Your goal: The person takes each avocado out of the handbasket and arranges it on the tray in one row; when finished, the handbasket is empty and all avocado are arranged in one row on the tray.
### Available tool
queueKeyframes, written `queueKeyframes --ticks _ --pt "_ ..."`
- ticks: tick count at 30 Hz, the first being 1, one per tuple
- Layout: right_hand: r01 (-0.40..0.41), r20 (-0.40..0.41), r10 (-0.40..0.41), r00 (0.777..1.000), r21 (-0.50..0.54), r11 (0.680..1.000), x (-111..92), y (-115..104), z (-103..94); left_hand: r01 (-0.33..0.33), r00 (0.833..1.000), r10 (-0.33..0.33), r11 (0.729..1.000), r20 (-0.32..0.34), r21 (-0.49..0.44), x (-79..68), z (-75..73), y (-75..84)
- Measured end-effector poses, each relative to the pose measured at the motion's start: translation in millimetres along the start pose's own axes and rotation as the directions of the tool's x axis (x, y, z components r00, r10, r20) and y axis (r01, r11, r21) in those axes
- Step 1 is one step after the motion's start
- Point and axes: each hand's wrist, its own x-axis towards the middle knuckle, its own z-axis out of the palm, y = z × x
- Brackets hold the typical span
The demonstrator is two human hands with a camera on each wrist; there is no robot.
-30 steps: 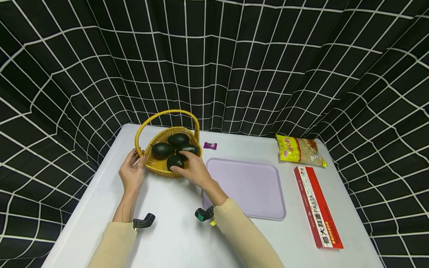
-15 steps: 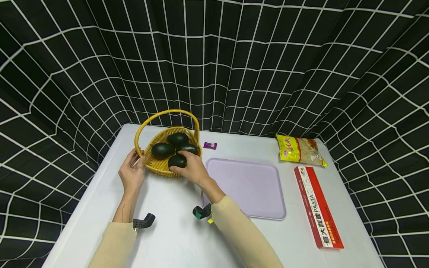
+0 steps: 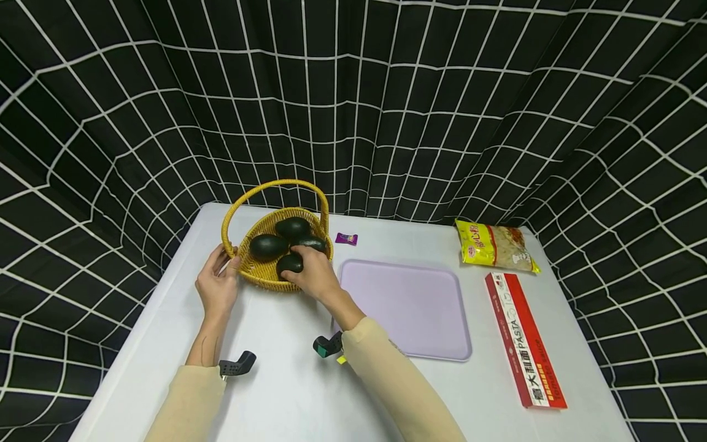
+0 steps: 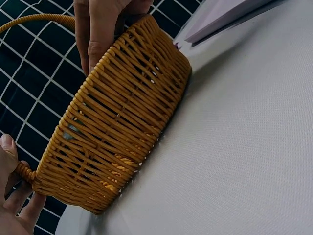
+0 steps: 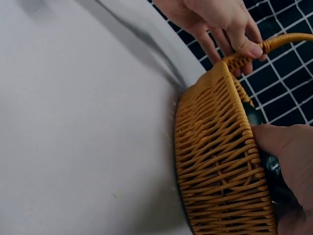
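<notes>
A yellow wicker basket [image 3: 265,285] with a tall hoop handle [image 3: 285,182] stands at the back left of the table, holding several dark green avocados [image 3: 268,247]. My left hand [image 3: 216,285] pinches the foot of the handle at the basket's left side, thumb and fingers about it, as the right wrist view also shows. Reaching over the near right rim, my right hand [image 3: 317,274] grips the nearest avocado [image 3: 288,264] between thumb and fingers, inside the basket. Wicker hides this avocado in the left wrist view.
Right of the basket lies a pale purple tray [image 3: 405,310]. A small purple wrapped sweet [image 3: 346,239] sits behind it. Farther right are a yellow noodle packet [image 3: 495,246] and a long red pasta box [image 3: 525,341]. A black grid curtain [image 3: 364,110] surrounds the table.
My right wrist and forearm have shifted slightly left. The avocado in that hand has moved a little within the basket. My left hand and the basket stay in place.
</notes>
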Motion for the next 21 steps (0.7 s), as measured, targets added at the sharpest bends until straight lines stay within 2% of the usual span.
queueKeyframes --ticks 14,21 --pt "-0.033 0.029 0.034 0.999 -0.044 0.999 4.1 -3.5 0.6 0.002 1.0 -0.002 1.0 0.005 0.0 1.2 0.9 -0.5" --pt "-0.036 0.012 0.036 0.999 -0.028 0.999 2.7 -2.8 2.6 0.009 1.0 -0.009 1.0 0.004 -0.004 0.4 1.0 -0.8"
